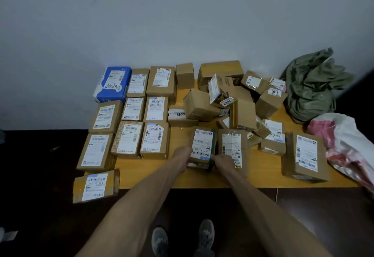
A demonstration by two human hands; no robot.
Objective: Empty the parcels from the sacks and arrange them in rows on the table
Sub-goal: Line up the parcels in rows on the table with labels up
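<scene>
Both hands hold one dark green parcel with a white label near the front middle of the yellow table. My left hand grips its left edge and my right hand grips its right front corner. On the table's left side, several labelled brown parcels lie in neat rows, with a blue package at the back corner. A loose heap of brown boxes fills the back middle. A crumpled green sack lies at the back right, and a white and red sack lies in front of it.
A brown parcel lies right beside the held one, and a larger box sits near the right front edge. One parcel overhangs the front left corner. A grey wall stands behind the table. My shoes are on the dark floor.
</scene>
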